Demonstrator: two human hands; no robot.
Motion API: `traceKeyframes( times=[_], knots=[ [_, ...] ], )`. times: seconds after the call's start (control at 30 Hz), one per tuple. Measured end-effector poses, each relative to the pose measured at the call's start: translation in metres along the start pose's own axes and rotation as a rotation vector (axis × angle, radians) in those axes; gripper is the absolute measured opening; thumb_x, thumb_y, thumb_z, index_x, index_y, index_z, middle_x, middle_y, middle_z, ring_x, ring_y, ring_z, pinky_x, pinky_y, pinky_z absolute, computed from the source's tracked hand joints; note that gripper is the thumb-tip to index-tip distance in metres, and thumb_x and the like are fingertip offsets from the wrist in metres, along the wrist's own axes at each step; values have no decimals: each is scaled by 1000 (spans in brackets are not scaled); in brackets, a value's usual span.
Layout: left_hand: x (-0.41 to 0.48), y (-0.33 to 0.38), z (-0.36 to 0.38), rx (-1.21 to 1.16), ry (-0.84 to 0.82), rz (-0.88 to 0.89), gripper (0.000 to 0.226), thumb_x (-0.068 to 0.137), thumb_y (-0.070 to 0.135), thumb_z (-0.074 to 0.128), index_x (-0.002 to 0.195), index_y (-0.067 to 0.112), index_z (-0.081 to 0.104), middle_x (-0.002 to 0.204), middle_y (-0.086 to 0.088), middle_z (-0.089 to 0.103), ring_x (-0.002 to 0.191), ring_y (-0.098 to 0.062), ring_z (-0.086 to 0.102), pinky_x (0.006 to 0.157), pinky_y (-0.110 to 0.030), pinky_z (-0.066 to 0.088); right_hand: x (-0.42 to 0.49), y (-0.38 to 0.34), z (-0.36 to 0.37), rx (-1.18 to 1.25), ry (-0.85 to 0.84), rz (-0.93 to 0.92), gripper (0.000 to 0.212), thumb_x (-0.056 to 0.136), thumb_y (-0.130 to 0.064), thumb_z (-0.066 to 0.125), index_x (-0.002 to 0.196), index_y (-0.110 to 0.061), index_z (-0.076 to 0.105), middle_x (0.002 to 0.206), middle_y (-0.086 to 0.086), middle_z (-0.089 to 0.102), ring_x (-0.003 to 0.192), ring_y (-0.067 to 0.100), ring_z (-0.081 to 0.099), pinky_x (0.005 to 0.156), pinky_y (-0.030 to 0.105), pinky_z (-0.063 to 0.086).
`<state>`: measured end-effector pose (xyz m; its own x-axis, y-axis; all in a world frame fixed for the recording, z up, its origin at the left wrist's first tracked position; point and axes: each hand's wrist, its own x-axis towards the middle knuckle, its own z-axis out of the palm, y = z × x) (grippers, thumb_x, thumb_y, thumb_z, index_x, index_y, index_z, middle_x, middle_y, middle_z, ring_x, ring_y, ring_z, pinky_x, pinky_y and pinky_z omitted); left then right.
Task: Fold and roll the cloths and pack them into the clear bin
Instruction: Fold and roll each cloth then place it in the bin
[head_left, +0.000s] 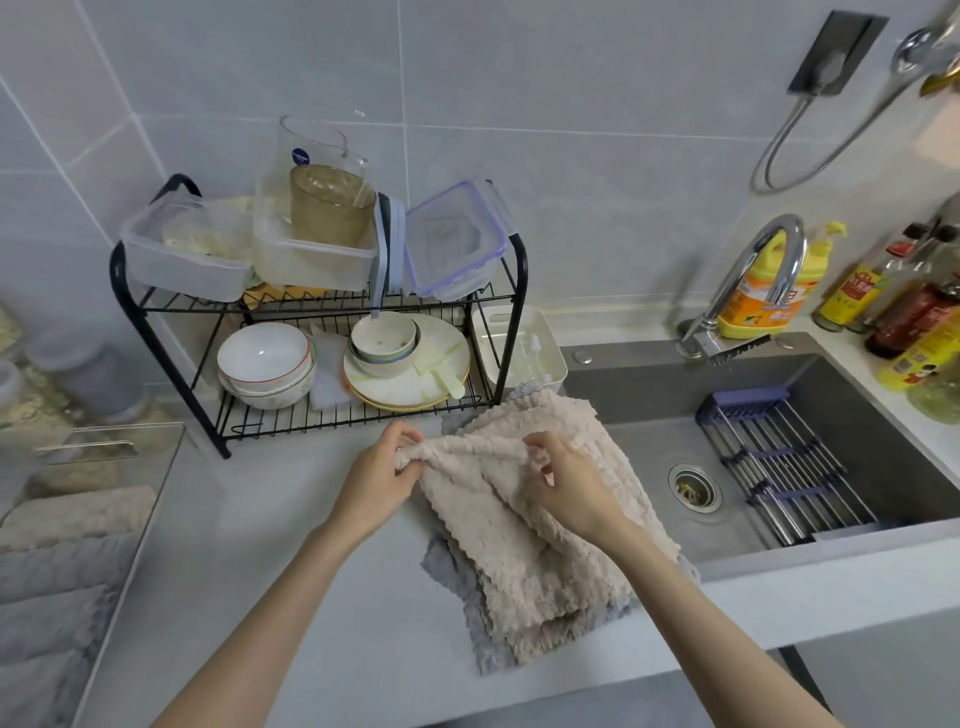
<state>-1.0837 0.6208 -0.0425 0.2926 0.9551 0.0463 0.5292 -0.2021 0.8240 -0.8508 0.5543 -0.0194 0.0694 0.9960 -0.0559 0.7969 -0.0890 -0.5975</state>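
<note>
A fluffy beige cloth lies crumpled on top of a pile of grey cloths on the white counter beside the sink. My left hand pinches the beige cloth's upper left corner. My right hand grips the same top edge a little to the right, fingers curled into the fabric. The clear bin stands at the left edge of the counter with rolled beige and grey cloths inside it.
A black wire dish rack with bowls, plates and plastic containers stands behind the cloths. A white box sits beside it. The grey sink with a faucet, a drain rack and bottles lies to the right.
</note>
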Motion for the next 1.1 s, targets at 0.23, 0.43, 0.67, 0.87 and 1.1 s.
traceKeyframes(
  times=[0.23,0.43,0.67,0.87,1.1],
  knots=[
    [-23,-45,14,191,-4,-416,37,90,17,55,124,6,46,120,-16,52,116,-32,48,96,-34,34,-8,16,11,-32,132,115,34,90,-10,51,123,-17,50,133,3,47,113,20,50,84,28,43],
    [-39,-28,47,44,-295,-571,20,94,31,45,78,18,45,77,-2,53,71,-18,51,64,-27,38,-14,41,6,-97,132,302,45,89,-14,52,133,-12,44,139,9,42,126,28,36,100,34,33],
    [-50,-5,90,-438,-296,-893,18,90,31,59,90,14,53,72,0,53,59,-10,48,53,-20,42,-11,55,2,-121,0,560,57,91,-18,41,145,-14,24,142,13,40,131,36,27,104,42,29],
    [-51,-10,104,-579,-193,-953,35,77,24,76,103,11,57,78,-1,56,61,-10,46,50,-21,42,-10,58,-4,-215,71,528,36,91,-22,47,127,-16,46,121,6,56,117,28,45,97,41,30],
    [-54,-1,108,-533,-225,-865,32,87,21,66,112,4,55,92,-9,58,73,-17,53,67,-26,47,-9,45,-7,10,85,466,33,85,-17,46,63,-18,22,58,-2,29,56,16,28,52,29,22]
  ],
)
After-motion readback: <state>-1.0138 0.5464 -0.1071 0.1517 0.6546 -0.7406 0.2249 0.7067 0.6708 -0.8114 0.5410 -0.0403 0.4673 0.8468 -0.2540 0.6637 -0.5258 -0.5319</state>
